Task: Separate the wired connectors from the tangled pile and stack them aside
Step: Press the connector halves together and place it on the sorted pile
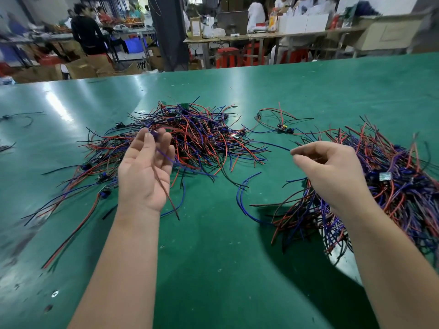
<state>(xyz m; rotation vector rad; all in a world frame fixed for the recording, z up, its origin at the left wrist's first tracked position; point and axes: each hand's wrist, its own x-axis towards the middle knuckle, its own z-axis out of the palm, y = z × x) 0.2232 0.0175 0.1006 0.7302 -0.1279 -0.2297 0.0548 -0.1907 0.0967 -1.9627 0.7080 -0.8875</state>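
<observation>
Roughly midway: left hand [145, 172] pinches one wired connector [154, 135] above tangled pile [202, 136]; right hand [332, 169] curled (hold on blue wire [275, 145] unclear) beside sorted stack [399, 191]. Much pile left.

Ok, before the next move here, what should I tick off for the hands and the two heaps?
1. Left hand pinches one wired connector at its fingertips: ok.
2. Its wires are free of the tangled pile: cannot tell; they trail across the palm in front of the pile.
3. Right hand is empty: cannot tell; its fingers are curled and a blue wire ends at the fingertip.
4. Right heap lies apart from the tangled pile: ok; bare table shows between them.
5. Strays gathered: not ok; a loose connector lies between the heaps.
</observation>
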